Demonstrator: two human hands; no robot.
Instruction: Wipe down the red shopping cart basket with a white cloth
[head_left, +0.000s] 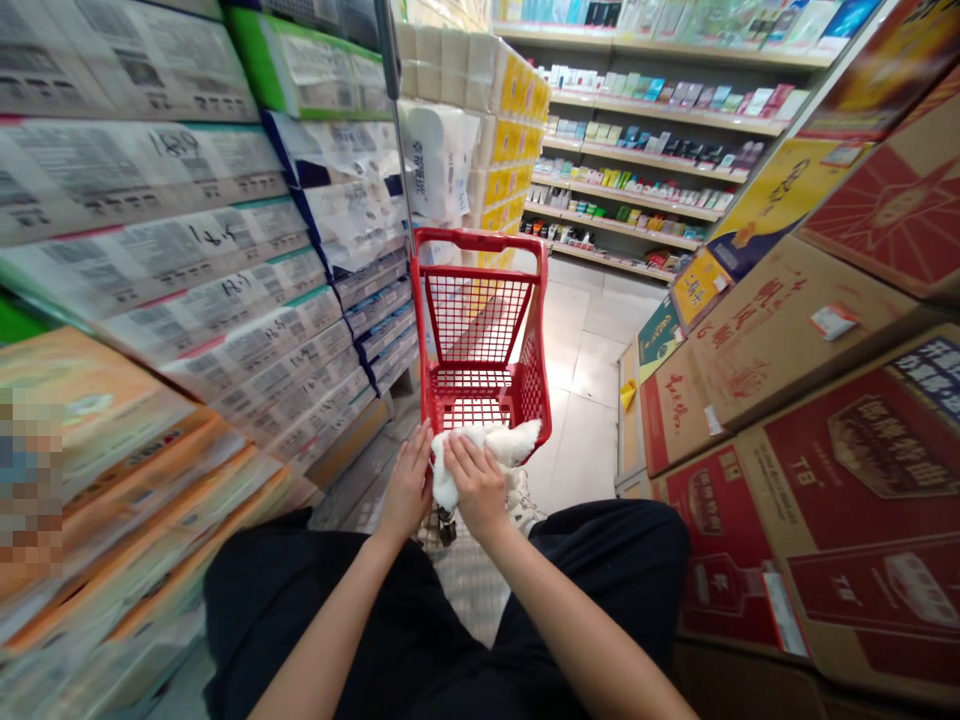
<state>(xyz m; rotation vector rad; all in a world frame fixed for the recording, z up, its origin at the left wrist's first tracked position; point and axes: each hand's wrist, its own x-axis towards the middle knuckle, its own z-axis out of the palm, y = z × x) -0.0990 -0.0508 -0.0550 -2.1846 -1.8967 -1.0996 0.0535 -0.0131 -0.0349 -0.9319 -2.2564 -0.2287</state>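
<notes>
At one red shopping cart (474,320), the left hand (409,482) and right hand (478,486) close fingers (459,458) on one white cloth (499,443).

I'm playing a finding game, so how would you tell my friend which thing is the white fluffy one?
In a shop aisle, between stacks of wrapped packs and red cardboard boxes, stands a small red wire shopping cart. At its near edge, a person's left hand and right hand rest on a white fluffy thing, the only furry-looking thing in view.
</notes>
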